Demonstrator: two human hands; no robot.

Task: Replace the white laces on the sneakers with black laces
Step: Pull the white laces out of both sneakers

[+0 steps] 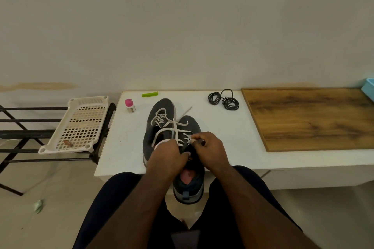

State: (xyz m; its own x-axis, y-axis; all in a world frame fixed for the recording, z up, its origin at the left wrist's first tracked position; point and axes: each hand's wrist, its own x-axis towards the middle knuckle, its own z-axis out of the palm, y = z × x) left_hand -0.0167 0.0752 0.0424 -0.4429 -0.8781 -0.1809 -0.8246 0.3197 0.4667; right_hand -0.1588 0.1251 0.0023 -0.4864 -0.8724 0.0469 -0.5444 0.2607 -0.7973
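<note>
Your left hand point(169, 154) grips white lace point(176, 133) over near sneaker point(190, 184), which overhangs counter point(232, 135) edge. Your right hand point(210, 148) pinches lace at eyelets. Second sneaker point(157, 119) sits just left, still white-laced. Black laces point(223, 100) coiled far right of the shoes, beside wooden board point(309, 117). Pink-capped bottle point(130, 105), green comb point(150, 94) at back.

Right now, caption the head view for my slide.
Both hands, left and right, pull white laces from dark sneakers; black laces wait coiled.
</note>
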